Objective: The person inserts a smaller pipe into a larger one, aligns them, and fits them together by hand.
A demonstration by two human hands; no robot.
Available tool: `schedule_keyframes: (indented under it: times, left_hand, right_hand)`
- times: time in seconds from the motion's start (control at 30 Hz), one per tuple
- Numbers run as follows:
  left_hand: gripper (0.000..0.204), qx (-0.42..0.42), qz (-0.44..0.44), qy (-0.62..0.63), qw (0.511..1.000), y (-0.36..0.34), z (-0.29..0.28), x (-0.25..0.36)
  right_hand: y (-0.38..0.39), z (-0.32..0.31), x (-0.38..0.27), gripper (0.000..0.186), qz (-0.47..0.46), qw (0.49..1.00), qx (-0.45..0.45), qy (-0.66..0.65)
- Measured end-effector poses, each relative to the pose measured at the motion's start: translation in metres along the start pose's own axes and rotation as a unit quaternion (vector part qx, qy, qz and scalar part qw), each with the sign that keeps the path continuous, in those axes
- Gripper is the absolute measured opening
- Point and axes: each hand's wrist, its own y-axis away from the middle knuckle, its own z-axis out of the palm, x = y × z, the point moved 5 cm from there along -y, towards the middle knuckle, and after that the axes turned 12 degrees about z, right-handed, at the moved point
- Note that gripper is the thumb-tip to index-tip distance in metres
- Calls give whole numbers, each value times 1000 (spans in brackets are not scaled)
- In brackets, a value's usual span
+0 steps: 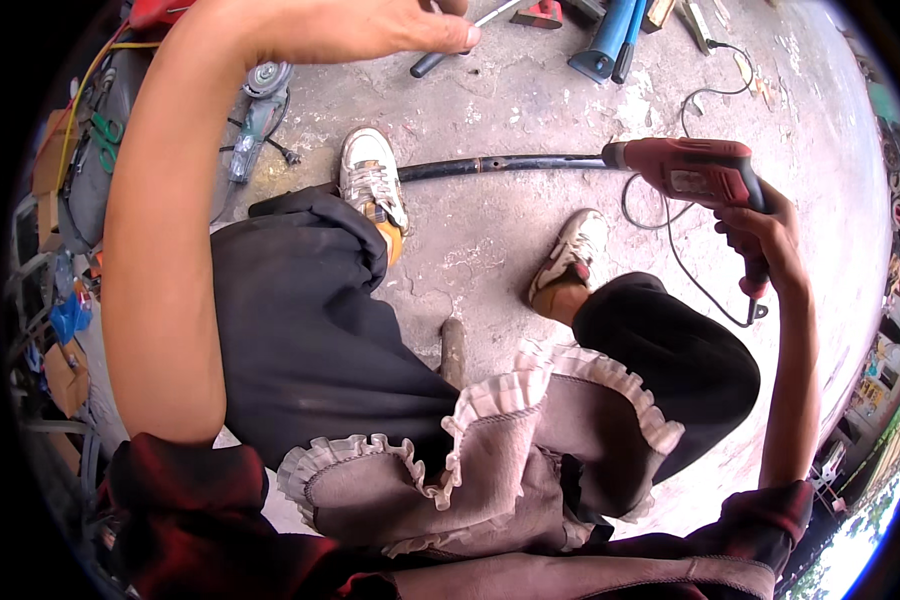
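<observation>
My left hand (425,28) is at the top edge, its thumb over a thin metal rod with a dark handle (432,61); its fingers are partly cut off, so the grip is unclear. My right hand (770,235) is wrapped round the handle of a red-and-black corded drill (690,168), held pointing left. A long black bar (500,164) lies crosswise on the floor, running from beside my left shoe (368,170) to behind the drill's nose. My right shoe (568,260) is below the bar.
Concrete floor (430,280). An angle grinder (252,140) and green-handled tool (107,140) lie left among clutter. Blue metal pieces (608,40) and a red object (538,15) lie at the top. The drill's cord (690,265) loops at the right; more clutter lines both rims.
</observation>
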Motion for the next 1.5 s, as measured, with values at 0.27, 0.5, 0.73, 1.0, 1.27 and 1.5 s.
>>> schedule_keyframes:
  times: [0.27,0.5,0.73,1.0,1.27,1.5]
  left_hand:
    - [48,-74,-116,76,988,-34,79,-68]
    - [58,-309,-97,-16,946,-78,255,-135]
    - [54,-151,-163,-3,975,-107,355,-143]
    - [35,-124,-116,-89,981,-118,384,-153]
    - [28,-123,-97,-51,986,-131,376,-157]
    - [27,-126,-115,10,985,-127,377,-154]
  right_hand:
    - [-92,-38,304,44,7,761,28,-648]
    - [-132,42,467,35,166,460,226,-843]
    - [-106,92,531,30,359,682,276,-575]
    - [-130,88,296,20,130,929,347,-6]
    - [-260,232,114,37,-344,811,82,466]
    - [-270,234,122,24,-365,801,93,466]
